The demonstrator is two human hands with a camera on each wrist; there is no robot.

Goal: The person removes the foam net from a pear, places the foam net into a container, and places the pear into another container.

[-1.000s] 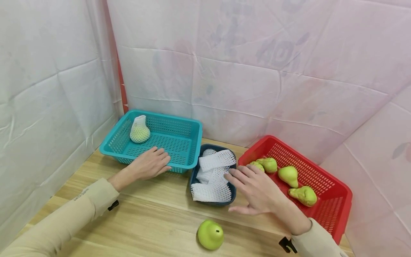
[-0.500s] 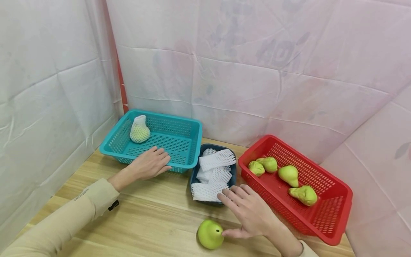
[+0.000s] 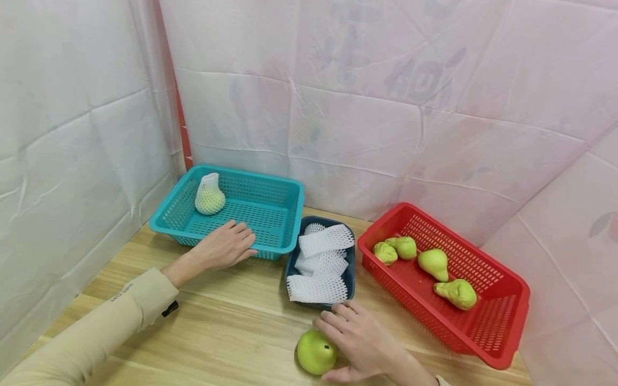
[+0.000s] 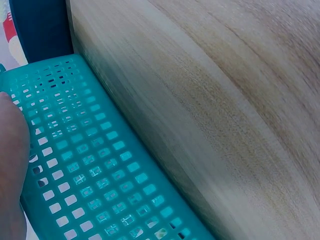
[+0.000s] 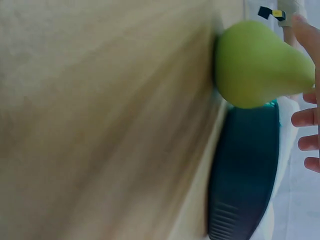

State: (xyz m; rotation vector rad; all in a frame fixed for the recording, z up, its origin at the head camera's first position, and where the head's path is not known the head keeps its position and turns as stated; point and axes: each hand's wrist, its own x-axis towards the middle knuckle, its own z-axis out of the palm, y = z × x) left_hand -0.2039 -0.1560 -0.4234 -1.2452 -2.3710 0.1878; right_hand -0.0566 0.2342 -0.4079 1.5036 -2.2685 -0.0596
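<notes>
A green pear (image 3: 316,352) stands upright on the wooden table, its stem end up. My right hand (image 3: 359,340) is over its right side, the fingers beyond it and the thumb on the near side. In the right wrist view the pear (image 5: 260,65) sits between the spread thumb and fingers, which do not appear closed on it. My left hand (image 3: 226,246) rests on the front rim of the teal basket (image 3: 282,250), fingers extended over it. Inside that basket lies a pear in a white foam net (image 3: 210,195).
A dark blue bin (image 3: 351,289) holds several white foam nets (image 3: 318,289) between the two baskets. On the right, a red basket (image 3: 405,300) contains several pears (image 3: 433,264). White cloth (image 3: 338,118) hangs behind and at the sides.
My right hand has come down and toward me from beside the blue bin and red basket to the pear on the table. The left hand has stayed still.
</notes>
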